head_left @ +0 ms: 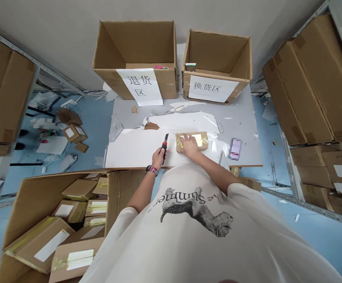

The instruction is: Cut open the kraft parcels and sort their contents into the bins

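**Left hand** [159, 158]: fingers closed in a fist around the red-and-black grip of a utility knife [165, 143]; blade tip pointing up and away from the body; knife just beside the parcel, apparently not touching it; a wristband [152, 170] on that wrist.

**Right hand** [189, 146]: fingers open and spread, pressing flat on top of the taped parcel [203, 141]; nothing gripped.

**Parcel's place**: lying flat on a white board [135, 151], near the front of a grey table [241, 151]; yellowish tape across its top; torn scraps around it.

**In hand**: the parcel is steadied under one palm while the other hand keeps the blade beside it; no cut shows yet.

**Ahead on the table**: two open cartons, one signed 退货区 [138, 86], the other 换货区 [213, 88].

**Nearby**: a pixelated, unreadable item [235, 148] to the right; a large carton of taped parcels [41, 220] at lower left.
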Motion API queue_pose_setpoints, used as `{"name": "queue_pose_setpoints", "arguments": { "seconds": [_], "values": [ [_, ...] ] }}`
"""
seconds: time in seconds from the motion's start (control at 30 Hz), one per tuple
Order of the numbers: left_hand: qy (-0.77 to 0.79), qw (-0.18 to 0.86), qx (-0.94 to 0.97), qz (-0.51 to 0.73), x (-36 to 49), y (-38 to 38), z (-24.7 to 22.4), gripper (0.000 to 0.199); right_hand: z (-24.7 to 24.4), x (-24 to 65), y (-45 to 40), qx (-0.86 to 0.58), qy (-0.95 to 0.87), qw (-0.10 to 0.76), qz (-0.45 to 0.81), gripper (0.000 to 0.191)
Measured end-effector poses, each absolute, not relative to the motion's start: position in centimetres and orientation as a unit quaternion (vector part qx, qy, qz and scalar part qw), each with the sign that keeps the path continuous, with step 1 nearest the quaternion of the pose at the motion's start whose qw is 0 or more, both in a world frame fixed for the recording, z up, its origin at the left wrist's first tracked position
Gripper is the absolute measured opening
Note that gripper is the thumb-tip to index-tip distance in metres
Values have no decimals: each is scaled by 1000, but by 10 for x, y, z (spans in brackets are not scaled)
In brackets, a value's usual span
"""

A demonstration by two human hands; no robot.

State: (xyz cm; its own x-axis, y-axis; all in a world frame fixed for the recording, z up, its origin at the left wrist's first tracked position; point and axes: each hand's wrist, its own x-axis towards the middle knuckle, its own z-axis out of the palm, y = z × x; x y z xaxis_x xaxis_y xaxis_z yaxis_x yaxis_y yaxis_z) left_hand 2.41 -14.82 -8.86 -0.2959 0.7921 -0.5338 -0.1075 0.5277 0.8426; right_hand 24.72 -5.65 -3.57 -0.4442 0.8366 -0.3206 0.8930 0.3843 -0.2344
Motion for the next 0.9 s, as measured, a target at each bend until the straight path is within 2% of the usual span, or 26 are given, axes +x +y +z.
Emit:
{"name": "queue_pose_setpoints", "arguments": {
  "seconds": [0.23, 0.4, 0.63, 0.9],
  "values": [
    [661, 575, 317, 363, 16, -154, -93, 49, -38, 252, -57, 516, 829, 91, -195, 77],
    [636, 599, 358, 331, 9, -155, -105, 53, -36, 255, -59, 514, 831, 90, -195, 72],
    [649, 542, 428, 320, -1, -150, -109, 42, -33, 260, -50, 503, 833, 111, -201, 76],
    [619, 604, 416, 280, -2, -148, -101, 43, -22, 264, -41, 483, 841, 136, -201, 58]
  ]
}}
